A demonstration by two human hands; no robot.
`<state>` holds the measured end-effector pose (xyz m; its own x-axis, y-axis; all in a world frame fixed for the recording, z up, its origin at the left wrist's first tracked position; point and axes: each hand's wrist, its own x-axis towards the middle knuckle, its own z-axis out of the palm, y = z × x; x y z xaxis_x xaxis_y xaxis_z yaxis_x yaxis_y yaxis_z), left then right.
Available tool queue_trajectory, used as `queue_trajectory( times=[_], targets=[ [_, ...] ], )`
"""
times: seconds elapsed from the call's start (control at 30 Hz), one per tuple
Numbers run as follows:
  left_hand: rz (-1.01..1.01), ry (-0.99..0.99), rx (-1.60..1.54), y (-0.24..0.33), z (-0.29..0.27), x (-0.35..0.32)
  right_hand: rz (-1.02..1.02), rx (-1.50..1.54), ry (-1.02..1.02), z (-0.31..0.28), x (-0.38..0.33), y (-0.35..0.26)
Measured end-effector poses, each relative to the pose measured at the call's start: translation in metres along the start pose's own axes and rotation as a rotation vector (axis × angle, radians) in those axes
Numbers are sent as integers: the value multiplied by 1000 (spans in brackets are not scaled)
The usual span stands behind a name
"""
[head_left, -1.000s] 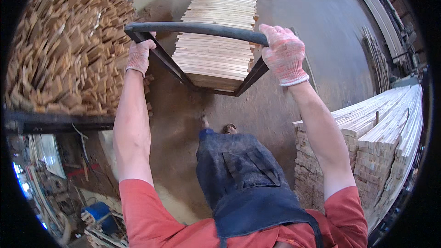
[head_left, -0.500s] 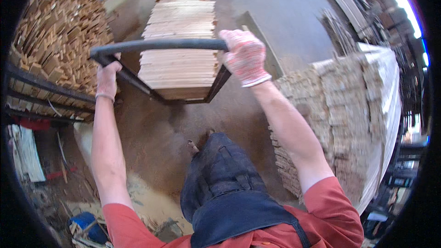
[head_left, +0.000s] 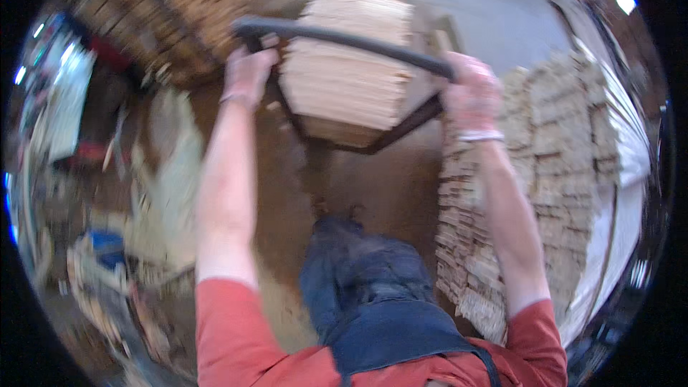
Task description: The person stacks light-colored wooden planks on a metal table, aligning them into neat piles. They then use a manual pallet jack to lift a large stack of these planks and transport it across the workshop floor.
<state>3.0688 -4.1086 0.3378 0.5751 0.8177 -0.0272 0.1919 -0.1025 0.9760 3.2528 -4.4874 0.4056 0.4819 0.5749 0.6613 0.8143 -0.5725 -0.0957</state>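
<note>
A cart's dark handle frame (head_left: 344, 37) stands in front of me, its top bar slanting down to the right. My left hand (head_left: 249, 74), in a pale glove, is closed on the frame near its left corner. At the right end my right hand (head_left: 473, 92), in a pinkish glove, grips the frame with the fingers wrapped round it. Beyond the bar, a long stack of light wooden boards (head_left: 347, 79) rests on the cart. Its lower part is partly hidden by the frame, and motion blurs the view.
On the right, close to my right arm, rises a big stack of wooden strips (head_left: 530, 165) with white sheeting (head_left: 627, 129) on its outer side. A rack of wood pieces (head_left: 193, 7) stands at the far left. A blue container (head_left: 107, 247) lies among scraps at the lower left.
My view has swung, so the cart, boards and both hands appear farther right and the handle bar tilts. Both hands keep their hold on the handle. The left-hand rack has shifted upward in view.
</note>
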Motion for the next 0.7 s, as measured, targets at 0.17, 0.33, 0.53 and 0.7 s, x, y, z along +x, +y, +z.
queue_trajectory(
  times=[0.17, 0.33, 0.53, 0.7],
  targets=[
    [37, 25, -354, -45, -39, -80, 154, 102, -228, -65, -55, -56],
    [117, 74, 247, -55, -44, -207, 192, -84, -220, -118, -157, -13],
    [69, 69, -64, -46, -163, -400, 59, 85, -309, -177, -254, -152],
    [30, 96, -209, -78, -253, -519, 49, 49, -218, -290, -298, -224]
  ],
)
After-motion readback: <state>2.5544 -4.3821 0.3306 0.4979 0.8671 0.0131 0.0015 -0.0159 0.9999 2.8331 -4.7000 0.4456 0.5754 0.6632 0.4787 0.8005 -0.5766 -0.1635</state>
